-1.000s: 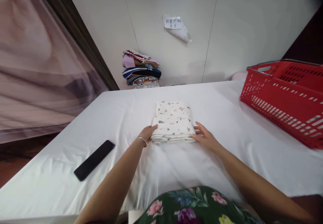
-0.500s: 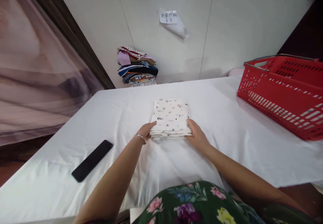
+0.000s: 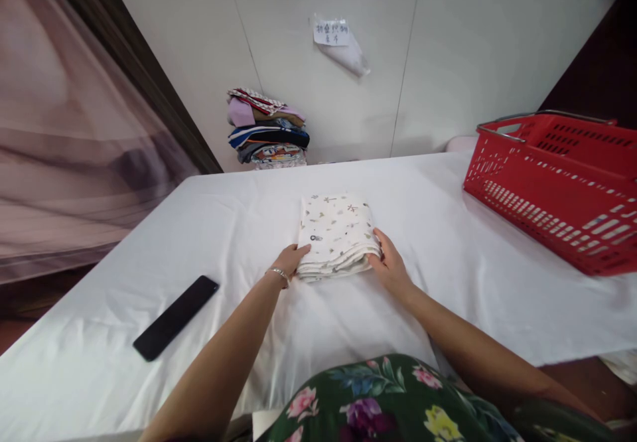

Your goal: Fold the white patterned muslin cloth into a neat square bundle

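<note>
Printed cloth point(image 3: 334, 229), folded, lies on white-covered table point(image 3: 428, 190), nearer far edge than near. Over last 0.5 s: its near right corner raised, front layers now slanting. Right hand point(image 3: 393, 271) pinches that corner; left hand point(image 3: 288, 261) clamps near left corner, thumb on top. Reading: 2-handed adjusting of layers.
</note>
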Demonstrator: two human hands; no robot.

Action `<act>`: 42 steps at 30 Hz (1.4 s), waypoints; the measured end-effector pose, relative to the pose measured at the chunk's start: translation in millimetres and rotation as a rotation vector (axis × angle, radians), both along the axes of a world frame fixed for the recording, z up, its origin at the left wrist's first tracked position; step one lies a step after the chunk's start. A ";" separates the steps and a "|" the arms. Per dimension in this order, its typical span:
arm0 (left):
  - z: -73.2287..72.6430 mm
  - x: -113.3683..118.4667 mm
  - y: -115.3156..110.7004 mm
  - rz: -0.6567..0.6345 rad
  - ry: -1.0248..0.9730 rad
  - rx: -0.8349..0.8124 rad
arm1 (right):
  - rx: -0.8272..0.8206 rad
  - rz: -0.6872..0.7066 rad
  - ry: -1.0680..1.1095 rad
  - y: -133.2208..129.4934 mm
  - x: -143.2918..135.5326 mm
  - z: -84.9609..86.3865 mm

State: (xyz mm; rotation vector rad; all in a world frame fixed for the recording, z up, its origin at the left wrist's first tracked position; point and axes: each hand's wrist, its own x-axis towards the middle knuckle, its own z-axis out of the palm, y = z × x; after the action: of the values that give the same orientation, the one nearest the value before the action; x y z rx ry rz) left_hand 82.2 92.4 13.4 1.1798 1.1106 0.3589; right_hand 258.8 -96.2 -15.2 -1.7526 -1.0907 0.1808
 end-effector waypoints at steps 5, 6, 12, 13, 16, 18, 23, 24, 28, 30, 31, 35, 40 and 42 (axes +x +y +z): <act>-4.5 -0.3 4.5 -0.078 0.115 0.096 | -0.035 0.032 0.135 -6.9 8.4 -9.2; -5.8 -0.1 5.9 -0.086 0.157 0.139 | -0.039 0.023 0.181 -8.1 8.9 -7.8; -15.8 0.5 13.5 -0.085 0.318 0.337 | -0.018 -0.004 0.326 -7.8 9.0 -0.5; -15.4 0.4 13.5 -0.109 0.360 0.394 | -0.011 0.015 0.340 -7.2 10.3 -2.8; -7.0 0.1 9.8 -0.229 0.544 0.587 | 0.016 0.078 0.358 -6.0 15.5 -13.2; 2.9 0.2 2.9 -0.281 0.680 0.723 | 0.022 0.102 0.336 -5.9 18.2 -18.1; 21.0 6.5 -32.9 -0.318 0.596 1.380 | 0.019 0.114 0.185 -7.0 17.4 -15.8; 21.2 9.5 -42.0 -0.383 0.497 1.494 | 0.026 0.115 0.156 -6.9 16.6 -14.5; 11.6 24.7 -70.5 -0.616 0.311 1.669 | 0.050 0.098 0.077 -5.2 14.3 -13.4; 4.6 31.8 -75.6 -0.643 0.322 1.664 | 0.049 0.092 0.059 -4.5 14.3 -14.6; 1.7 34.6 -75.9 -0.645 0.331 1.652 | 0.045 0.092 0.053 -4.3 14.5 -15.1; -2.5 41.4 -70.3 -0.626 0.377 1.556 | 0.025 0.090 0.017 -5.1 13.6 -13.8; 3.1 45.0 -67.1 -0.609 0.463 1.409 | -0.015 0.065 -0.049 -4.9 6.7 -8.8; 3.7 45.4 -68.1 -0.589 0.471 1.375 | -0.026 0.047 -0.063 -3.9 4.8 -8.4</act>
State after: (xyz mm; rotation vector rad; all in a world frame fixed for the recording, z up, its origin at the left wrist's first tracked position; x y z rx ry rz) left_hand 127.6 24.3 17.2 2.8356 0.7579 0.3816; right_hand 263.6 -100.1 -23.6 -1.7675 -1.1804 0.1703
